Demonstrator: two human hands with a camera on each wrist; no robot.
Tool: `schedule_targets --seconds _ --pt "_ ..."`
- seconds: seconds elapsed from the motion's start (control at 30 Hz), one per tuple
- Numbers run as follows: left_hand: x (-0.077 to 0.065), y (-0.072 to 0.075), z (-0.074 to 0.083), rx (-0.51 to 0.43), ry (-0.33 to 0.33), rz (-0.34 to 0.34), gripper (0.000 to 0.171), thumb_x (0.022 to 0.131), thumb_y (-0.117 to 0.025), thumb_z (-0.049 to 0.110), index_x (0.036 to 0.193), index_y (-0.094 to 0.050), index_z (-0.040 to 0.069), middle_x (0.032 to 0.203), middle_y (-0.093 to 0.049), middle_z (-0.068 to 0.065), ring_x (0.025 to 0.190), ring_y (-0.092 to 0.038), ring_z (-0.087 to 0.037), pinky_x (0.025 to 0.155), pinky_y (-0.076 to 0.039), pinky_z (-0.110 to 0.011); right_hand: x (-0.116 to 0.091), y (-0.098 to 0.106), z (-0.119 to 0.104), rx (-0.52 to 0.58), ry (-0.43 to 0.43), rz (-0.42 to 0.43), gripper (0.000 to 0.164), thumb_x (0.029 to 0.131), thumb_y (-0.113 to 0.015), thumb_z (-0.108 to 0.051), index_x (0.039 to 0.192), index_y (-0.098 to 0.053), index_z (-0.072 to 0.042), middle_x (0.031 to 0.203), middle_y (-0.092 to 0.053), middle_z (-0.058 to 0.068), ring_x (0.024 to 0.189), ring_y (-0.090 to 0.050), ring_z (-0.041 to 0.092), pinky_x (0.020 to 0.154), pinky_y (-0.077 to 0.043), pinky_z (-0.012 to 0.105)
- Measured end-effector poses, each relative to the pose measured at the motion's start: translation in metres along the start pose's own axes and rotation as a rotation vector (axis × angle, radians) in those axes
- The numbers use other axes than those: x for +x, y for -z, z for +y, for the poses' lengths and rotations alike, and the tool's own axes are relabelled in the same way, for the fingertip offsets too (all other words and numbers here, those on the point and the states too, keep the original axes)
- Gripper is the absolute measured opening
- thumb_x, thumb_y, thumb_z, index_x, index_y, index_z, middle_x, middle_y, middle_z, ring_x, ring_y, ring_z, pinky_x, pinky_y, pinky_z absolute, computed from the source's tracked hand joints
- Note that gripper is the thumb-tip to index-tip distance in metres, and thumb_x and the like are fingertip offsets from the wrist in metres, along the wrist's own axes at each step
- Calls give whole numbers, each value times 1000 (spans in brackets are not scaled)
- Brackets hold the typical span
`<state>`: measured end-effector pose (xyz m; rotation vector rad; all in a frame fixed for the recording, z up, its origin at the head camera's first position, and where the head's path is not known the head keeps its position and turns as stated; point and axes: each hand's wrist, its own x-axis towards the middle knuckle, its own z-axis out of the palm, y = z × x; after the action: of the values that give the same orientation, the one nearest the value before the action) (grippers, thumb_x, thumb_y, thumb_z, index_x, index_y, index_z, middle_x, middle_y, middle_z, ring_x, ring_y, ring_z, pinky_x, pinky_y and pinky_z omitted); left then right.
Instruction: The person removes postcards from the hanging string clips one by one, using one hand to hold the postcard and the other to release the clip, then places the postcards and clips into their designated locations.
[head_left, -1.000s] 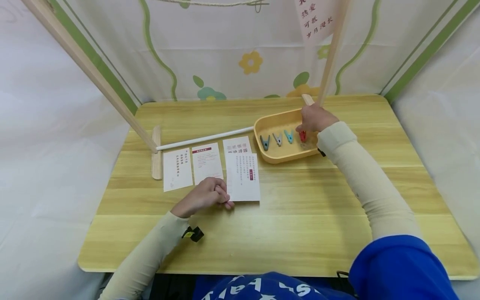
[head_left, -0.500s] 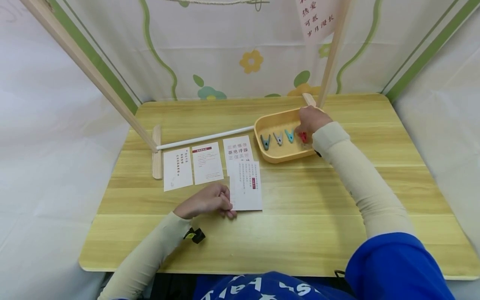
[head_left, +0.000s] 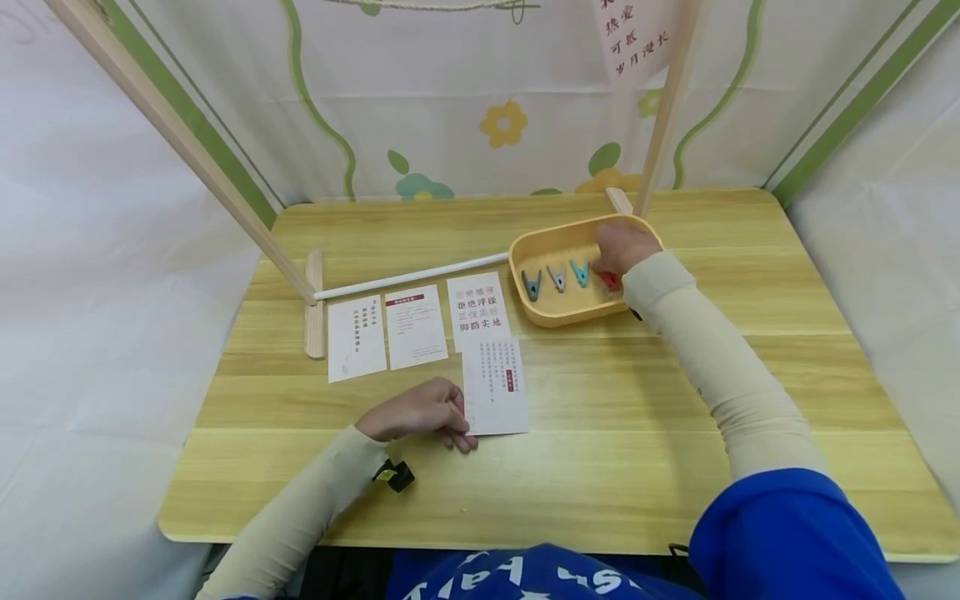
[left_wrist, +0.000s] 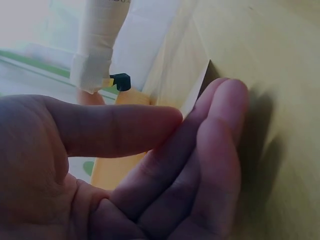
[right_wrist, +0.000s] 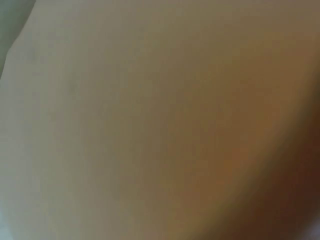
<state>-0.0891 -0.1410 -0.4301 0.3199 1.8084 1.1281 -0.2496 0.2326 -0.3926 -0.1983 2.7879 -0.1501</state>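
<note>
My left hand pinches the lower left corner of a white printed card. In the left wrist view, the card's edge shows between thumb and fingers, raised off the table. The card's top lies at the lower edge of another printed card. Over the right part of a yellow tray, my right hand has its fingers down at a red clothespin, gripping it; the hand partly covers it. Left of it lie a light blue clothespin, a grey one and a dark one. The right wrist view is a blur.
Two more printed cards lie to the left. A white rod runs between wooden posts, the left post and the right post. A string crosses above, and a printed sheet hangs at the upper right.
My left hand has drawn the card toward me, uncovering more of the card behind it. The red clothespin has shifted slightly right and nearer under my right hand.
</note>
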Motion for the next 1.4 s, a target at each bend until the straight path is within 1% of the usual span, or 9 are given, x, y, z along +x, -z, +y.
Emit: schedule_targets --seconds 0.13,0.3,0.43,0.67,1.0,1.1,1.2,1.27,1.4 --pt "2 -2 -2 5 16 -11 16 100 -60 3 91 -67 -7 91 -81 -21 79 -81 -22 67 -64 -26 -1 0 0 1 -19 2 23 98 -71 -20 82 -65 -5 91 -66 12 76 -59 25 64 -51 36" --pt "3 -5 -3 16 38 -52 22 103 -56 4 86 -67 -6 88 -81 -21 75 -80 -20 62 -63 -23 0 -1 -1 -21 -13 9 21 99 -72 -21 88 -67 -4 91 -65 12 79 -58 26 68 -53 38" --pt "4 -6 -4 37 25 -69 23 103 -57 3 86 -68 -7 86 -80 -21 73 -80 -20 61 -62 -22 1 -3 0 -31 -5 11 20 98 -72 -21 93 -67 -3 91 -65 11 80 -57 26 68 -52 39" --pt "4 -5 -5 82 0 -100 28 104 -58 4 87 -77 -7 83 -80 -21 67 -78 -16 56 -59 -19 3 -5 1 -9 4 -8 23 99 -72 -20 86 -64 -3 73 -57 7 64 -52 20 55 -44 32" --pt "3 -5 -5 94 1 -109 29 103 -60 5 83 -77 -8 80 -79 -22 62 -76 -15 53 -58 -19 1 -4 -2 -15 24 7 27 98 -72 -18 77 -61 -5 66 -52 4 60 -49 18 53 -41 29" --pt "2 -4 -5 105 0 -105 31 103 -59 5 81 -76 -9 79 -79 -22 61 -75 -15 51 -57 -18 -3 -1 -3 -25 28 22 31 97 -73 -19 73 -60 -6 66 -54 4 62 -51 19 58 -45 31" --pt "2 -4 -4 113 1 -99 32 103 -58 5 79 -75 -9 77 -78 -22 59 -75 -15 50 -56 -18 -8 3 -6 -43 44 46 33 98 -76 -22 72 -63 -5 70 -62 7 69 -58 23 71 -54 38" --pt "1 -4 -4 119 8 -94 32 102 -58 5 79 -75 -10 76 -78 -23 58 -75 -15 49 -55 -18 -11 6 -9 -48 52 51 32 98 -77 -23 76 -67 -3 74 -66 8 74 -61 23 79 -56 41" --pt "0 -5 -3 135 30 -84 32 102 -59 6 78 -74 -9 75 -77 -23 59 -75 -16 49 -56 -18 -15 15 -12 15 23 -6 27 102 -73 -24 92 -70 1 82 -68 11 73 -61 23 74 -55 40"
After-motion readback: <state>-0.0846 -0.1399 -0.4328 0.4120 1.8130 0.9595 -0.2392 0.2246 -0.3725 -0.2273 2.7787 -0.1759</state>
